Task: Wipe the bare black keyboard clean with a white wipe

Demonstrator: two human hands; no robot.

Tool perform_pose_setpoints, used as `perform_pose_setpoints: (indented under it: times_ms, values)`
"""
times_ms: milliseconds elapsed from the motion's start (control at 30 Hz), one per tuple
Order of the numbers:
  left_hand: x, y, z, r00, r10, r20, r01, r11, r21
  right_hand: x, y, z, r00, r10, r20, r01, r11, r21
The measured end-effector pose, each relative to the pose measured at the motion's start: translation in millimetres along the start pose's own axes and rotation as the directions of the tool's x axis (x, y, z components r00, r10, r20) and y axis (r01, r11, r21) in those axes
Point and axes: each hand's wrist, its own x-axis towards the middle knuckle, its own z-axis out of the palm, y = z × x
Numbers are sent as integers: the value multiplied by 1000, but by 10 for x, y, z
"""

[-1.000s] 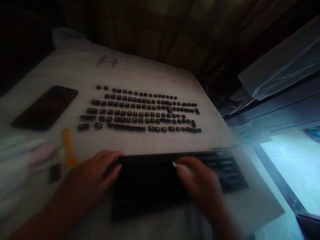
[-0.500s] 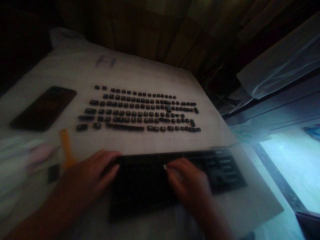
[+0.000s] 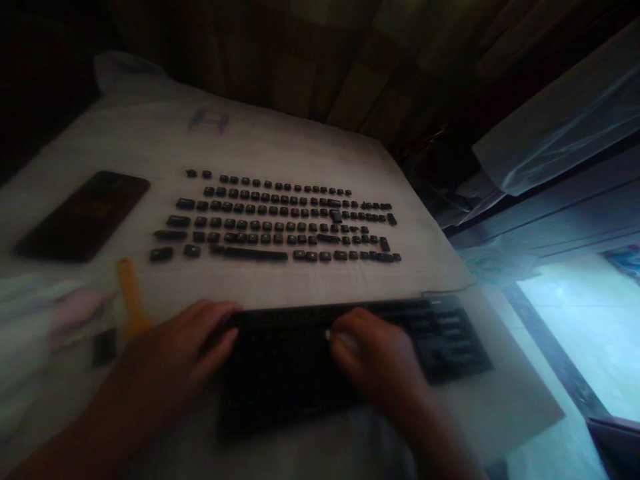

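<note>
Shifted leftward since earlier, the right hand [image 3: 374, 351] is clamped on a small white item [image 3: 328, 335] over the keyboard [image 3: 285, 370], laid lengthwise across the frame's lower centre, its left end gripped by the left hand [image 3: 193, 343].

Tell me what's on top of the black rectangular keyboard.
Over the black rectangular keyboard, the right bare hand pinches a small white item, its tip showing, the rest mostly hidden. The left bare hand holds the far left corner. The surface beneath both hands is covered.
</note>
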Motion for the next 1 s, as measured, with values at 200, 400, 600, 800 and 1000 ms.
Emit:
perform_pose_setpoints:
  times_ms: [200, 400, 600, 800, 1000]
  values:
    - [-17, -9, 8, 1000, -4, 4, 4, 1000, 4, -30, 30, 10, 999, 2, -32, -2, 1000, 10]
    - [-22, -16, 9, 1000, -3, 10, 3, 1000, 9, -26, 13, 1, 997, -7, -79, 12, 998, 60]
    - [-14, -23, 21, 1000, -6, 17, 6, 1000, 20, 18, -8, 58, 992, -29, -124, 30, 999, 10]
    - [-12, -14, 32, 1000, -5, 7, 4, 1000, 18, 1, -53, 55, 992, -69, -108, 61, 996, -70]
    - [-17, -26, 29, 1000, 1, -3, -1, 1000, 18, -44, -58, 63, 993, -81, -90, 71, 992, -101]
